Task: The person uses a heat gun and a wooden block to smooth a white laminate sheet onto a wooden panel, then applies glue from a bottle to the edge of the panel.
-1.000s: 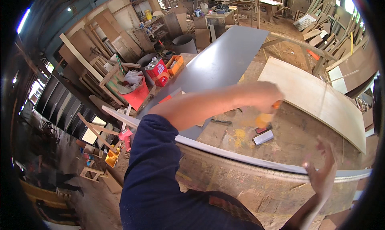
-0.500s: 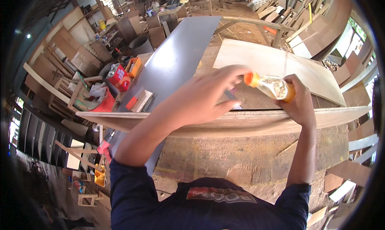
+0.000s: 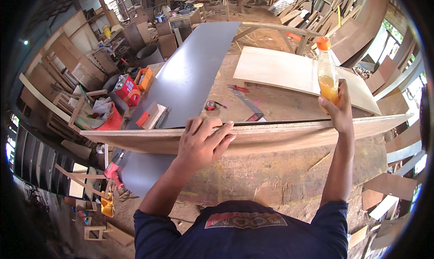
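My right hand [image 3: 339, 107] is closed around the lower part of a clear plastic bottle [image 3: 327, 76]. The bottle stands nearly upright, orange cap on top, amber liquid in its lower part. Below it runs a long plywood board [image 3: 280, 137], set on edge across the bench. My left hand [image 3: 205, 139] grips the board's upper edge left of the middle, thumb on the near side and other fingers over the top. A thin dark line [image 3: 289, 122] follows the back of that edge; I cannot tell whether it is a strip or a shadow.
Beyond the board lie a tape measure [image 3: 210, 105], red-handled pliers [image 3: 238, 88] and a try square [image 3: 255, 114]. A grey sheet [image 3: 190, 74] and a pale plywood panel [image 3: 275, 69] cover parts of the bench. Left are a red can [image 3: 126, 89] and a red heat gun [image 3: 114, 168].
The bottle has swung from lying tilted sideways to nearly upright, farther right and higher. My left hand has left the cap area and come down onto the board's edge.
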Demonstrator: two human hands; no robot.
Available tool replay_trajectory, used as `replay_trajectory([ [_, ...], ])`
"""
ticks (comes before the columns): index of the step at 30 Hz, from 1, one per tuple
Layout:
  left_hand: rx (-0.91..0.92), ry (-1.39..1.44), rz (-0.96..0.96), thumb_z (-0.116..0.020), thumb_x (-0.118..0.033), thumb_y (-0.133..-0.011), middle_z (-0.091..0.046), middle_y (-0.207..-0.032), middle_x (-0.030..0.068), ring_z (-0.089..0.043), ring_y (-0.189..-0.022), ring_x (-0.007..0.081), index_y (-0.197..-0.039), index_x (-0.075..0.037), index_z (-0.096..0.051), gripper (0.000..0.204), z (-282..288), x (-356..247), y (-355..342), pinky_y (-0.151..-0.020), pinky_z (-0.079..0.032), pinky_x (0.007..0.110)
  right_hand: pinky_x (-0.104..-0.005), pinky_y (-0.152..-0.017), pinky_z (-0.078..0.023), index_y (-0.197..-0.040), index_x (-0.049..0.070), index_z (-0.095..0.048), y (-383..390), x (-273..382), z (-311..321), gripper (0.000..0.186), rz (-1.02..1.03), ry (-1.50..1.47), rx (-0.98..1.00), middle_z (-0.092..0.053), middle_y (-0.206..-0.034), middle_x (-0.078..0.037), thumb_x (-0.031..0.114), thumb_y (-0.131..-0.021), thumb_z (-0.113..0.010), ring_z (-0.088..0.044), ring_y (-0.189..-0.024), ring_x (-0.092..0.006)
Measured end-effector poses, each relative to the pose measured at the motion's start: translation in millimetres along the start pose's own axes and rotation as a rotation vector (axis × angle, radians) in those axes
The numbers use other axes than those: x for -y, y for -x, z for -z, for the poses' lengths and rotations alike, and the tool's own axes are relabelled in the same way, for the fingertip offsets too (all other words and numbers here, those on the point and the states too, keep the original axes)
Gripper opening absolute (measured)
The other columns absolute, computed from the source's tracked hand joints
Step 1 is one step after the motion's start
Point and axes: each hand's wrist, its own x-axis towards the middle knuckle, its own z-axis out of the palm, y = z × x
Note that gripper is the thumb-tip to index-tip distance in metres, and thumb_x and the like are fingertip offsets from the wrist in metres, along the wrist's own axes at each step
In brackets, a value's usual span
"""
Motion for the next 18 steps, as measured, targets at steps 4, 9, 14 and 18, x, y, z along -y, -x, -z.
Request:
replay_trajectory([
  [4, 0.032, 0.016, 0.012, -0.088, -0.021, -0.084, -0.067, -0.107, 0.0017, -0.06, -0.09, 0.0241, -0.119, -0.012, -0.081, 0.037, 2.2, -4.4, 7.8, -0.082, -0.049, 0.04, -0.0269, -0.088, -0.051, -0.124, 0.0, -0.06, 11.6, 25.8, 0.2, 0.053, -0.011, 0.108, -0.033, -0.067, -0.104, -0.002, 0.024, -0.089, -0.091, -0.062, -0.094, -0.0111],
  [9, 0.001, 0.035, 0.02, -0.088, -0.02, -0.085, -0.07, -0.107, 0.0034, -0.065, -0.091, 0.0247, -0.119, -0.009, -0.079, 0.037, 4.2, -7.9, 11.8, -0.084, -0.05, 0.04, -0.0274, -0.092, -0.053, -0.136, 0.0, -0.062, 31.3, 47.0, 7.5, 0.066, 0.061, -0.03, -0.174, -0.071, -0.112, -0.004, 0.021, -0.083, -0.096, -0.067, -0.102, -0.0123],
  [14, -0.018, 0.086, 0.068, -0.088, -0.02, -0.085, -0.073, -0.106, 0.0041, -0.067, -0.093, 0.0245, -0.115, -0.008, -0.077, 0.034, 6.2, -12.5, 14.1, -0.085, -0.05, 0.04, -0.0413, -0.117, -0.043, -0.148, 0.001, -0.057, 40.3, 50.0, -1.6, 0.07, 0.119, -0.396, -0.376, -0.067, -0.134, -0.01, 0.015, -0.087, -0.089, -0.062, -0.128, -0.0235],
  [18, 0.018, 0.072, 0.041, -0.088, -0.02, -0.085, -0.074, -0.109, 0.0044, -0.066, -0.092, 0.0247, -0.114, -0.007, -0.076, 0.034, 13.1, -21.6, 19.9, -0.085, -0.05, 0.04, -0.0468, -0.119, -0.043, -0.159, 0.002, -0.046, 43.6, 68.5, -23.6, 0.074, 0.166, -0.613, -0.457, -0.062, -0.142, -0.014, 0.026, -0.098, -0.08, -0.06, -0.133, -0.026],
])
